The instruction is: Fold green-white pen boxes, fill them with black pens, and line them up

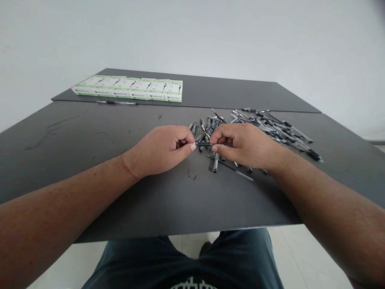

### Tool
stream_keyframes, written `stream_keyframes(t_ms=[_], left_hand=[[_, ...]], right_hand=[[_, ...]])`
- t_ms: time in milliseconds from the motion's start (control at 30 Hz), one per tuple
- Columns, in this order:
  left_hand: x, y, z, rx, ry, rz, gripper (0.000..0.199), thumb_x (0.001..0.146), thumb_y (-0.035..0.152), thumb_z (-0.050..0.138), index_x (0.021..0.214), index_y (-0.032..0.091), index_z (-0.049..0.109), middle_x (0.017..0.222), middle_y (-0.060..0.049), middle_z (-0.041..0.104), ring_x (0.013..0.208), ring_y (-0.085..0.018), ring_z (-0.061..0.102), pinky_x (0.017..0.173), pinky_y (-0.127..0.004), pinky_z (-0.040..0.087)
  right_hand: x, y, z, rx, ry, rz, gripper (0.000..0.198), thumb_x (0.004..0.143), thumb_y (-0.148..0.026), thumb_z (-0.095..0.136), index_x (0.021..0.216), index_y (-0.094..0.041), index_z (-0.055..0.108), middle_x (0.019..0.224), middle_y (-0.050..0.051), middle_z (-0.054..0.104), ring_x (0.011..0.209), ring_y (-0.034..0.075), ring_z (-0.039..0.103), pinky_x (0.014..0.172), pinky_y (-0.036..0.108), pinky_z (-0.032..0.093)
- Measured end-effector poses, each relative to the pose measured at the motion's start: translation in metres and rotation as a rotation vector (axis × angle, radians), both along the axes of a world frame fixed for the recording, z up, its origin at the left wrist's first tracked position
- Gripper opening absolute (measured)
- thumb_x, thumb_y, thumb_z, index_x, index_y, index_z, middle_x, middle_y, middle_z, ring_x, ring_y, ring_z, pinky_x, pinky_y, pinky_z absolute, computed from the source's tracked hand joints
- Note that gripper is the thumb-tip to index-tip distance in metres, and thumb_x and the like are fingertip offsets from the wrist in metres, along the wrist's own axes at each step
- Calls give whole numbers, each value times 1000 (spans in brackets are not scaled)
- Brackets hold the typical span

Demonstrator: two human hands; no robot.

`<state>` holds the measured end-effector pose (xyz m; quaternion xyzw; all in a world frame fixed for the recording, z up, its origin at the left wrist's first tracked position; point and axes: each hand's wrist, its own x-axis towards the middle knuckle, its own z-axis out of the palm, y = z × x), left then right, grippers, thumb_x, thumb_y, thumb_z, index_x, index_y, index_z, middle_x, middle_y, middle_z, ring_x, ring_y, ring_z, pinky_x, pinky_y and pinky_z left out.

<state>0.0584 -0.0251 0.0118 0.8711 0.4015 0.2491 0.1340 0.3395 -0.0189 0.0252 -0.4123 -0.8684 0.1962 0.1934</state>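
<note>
Between my two hands a pen [203, 144] with a black grip lies level, just above the table. My left hand [165, 149] pinches its left end between thumb and forefinger. The thumb and fingers of my right hand [240, 145] close on the other end, covering part of the barrel. Behind and under the right hand spreads a heap of loose pen parts [273, 130], with clear barrels, black grips and caps. A thin ink refill [231, 167] lies in front of the right hand, beside an upright-pointing capped piece [215, 162].
Several white and green boxes [173, 91] stand in a row at the back left of the dark table [144, 212]. One whole-looking pen [116, 103] lies in front of them. The table's near edge is just above my knees; a pale wall [192, 40] rises behind.
</note>
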Motion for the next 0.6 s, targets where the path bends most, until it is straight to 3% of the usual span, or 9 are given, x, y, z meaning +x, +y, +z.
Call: stream_keyframes(t_ms=[267, 600], left_hand=[[-1, 1, -1, 17, 23, -22, 25, 103, 39, 61, 93, 23, 76, 83, -2, 77, 75, -20, 68, 74, -33, 45], [-1, 1, -2, -22, 24, 13, 26, 102, 41, 61, 97, 22, 78, 82, -1, 77, 74, -19, 68, 74, -32, 45]], right_hand=[[0, 0, 4, 47, -75, 43, 19, 105, -32, 66, 103, -23, 83, 78, 0, 77, 69, 17, 65, 68, 31, 41], [1, 2, -2, 48, -1, 4, 11, 100, -30, 72, 104, -24, 80, 84, 0, 80, 74, 18, 71, 71, 30, 46]])
